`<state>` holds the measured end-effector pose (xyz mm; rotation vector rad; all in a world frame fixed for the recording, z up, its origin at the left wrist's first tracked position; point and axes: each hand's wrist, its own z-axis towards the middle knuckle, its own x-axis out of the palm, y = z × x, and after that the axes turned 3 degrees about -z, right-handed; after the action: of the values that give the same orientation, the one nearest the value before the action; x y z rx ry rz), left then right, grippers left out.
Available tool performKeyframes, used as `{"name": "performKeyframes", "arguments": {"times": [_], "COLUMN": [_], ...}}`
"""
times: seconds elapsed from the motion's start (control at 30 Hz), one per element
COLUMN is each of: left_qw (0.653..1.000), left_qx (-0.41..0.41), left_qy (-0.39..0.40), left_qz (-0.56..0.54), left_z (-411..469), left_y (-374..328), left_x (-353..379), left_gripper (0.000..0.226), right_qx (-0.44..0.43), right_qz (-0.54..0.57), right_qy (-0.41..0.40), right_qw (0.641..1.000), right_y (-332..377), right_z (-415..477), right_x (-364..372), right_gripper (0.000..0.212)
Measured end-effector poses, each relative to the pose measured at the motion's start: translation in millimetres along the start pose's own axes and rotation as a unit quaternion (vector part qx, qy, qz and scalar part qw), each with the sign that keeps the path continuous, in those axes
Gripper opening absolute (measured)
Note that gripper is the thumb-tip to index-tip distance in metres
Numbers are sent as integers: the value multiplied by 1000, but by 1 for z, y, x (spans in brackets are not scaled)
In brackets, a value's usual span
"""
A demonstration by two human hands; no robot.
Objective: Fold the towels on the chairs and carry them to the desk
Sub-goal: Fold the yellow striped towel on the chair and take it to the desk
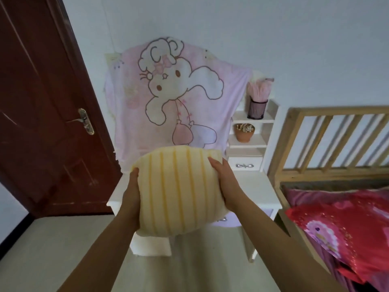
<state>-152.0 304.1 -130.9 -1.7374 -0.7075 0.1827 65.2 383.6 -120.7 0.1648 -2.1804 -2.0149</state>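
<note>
While it is held in the air over the near part of the white table (259, 190), the folded yellow towel (179, 190) sits between both hands. The left hand (131, 194) takes its left edge and the right hand (226, 182) its right. Each grip is clamped on the cloth, thumbs on top and fingers apparently curled beneath, hidden. A pink cartoon blanket (168, 91) drapes the table's far side.

White desk (254, 186) standing below right fingers (213, 163). Pink cartoon blanket (168, 91) draping over its back, beyond fingertips. Shelf unit (252, 120) sitting on desktop, right of fingers, holding mesh pen cup (257, 109) above, terracotta pot (244, 133) below.
</note>
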Motion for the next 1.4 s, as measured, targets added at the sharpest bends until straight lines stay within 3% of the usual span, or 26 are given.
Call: {"name": "performKeyframes", "arguments": {"times": [0.2,0.3,0.43,0.77,1.2,1.4], "left_qw": [998,997,987,931,911,887], "left_qx": [-29,-20,-32,-31,-115,-122], "left_qy": [36,30,-27,-177,-70,4], "left_qz": [40,70,156,318,391,446], "left_z": [126,176,259,430,589,629], "left_y": [-30,-32,-17,-35,-11,8], "left_x": [26,45,50,-3,-66,-70], "left_gripper": [76,61,115,81,85,69], "right_qx": [38,39,44,93,152,222], "right_qz": [6,-24,-72,-157,-292,-355], "right_qy": [-27,-63,-114,-116,-185,-178], "right_qw": [999,997,990,976,926,891], "right_y": [2,-8,-36,-74,-131,-173], "right_z": [114,167,243,410,476,501], "right_x": [15,14,22,106,238,280], "right_gripper": [65,71,72,82,79,79]}}
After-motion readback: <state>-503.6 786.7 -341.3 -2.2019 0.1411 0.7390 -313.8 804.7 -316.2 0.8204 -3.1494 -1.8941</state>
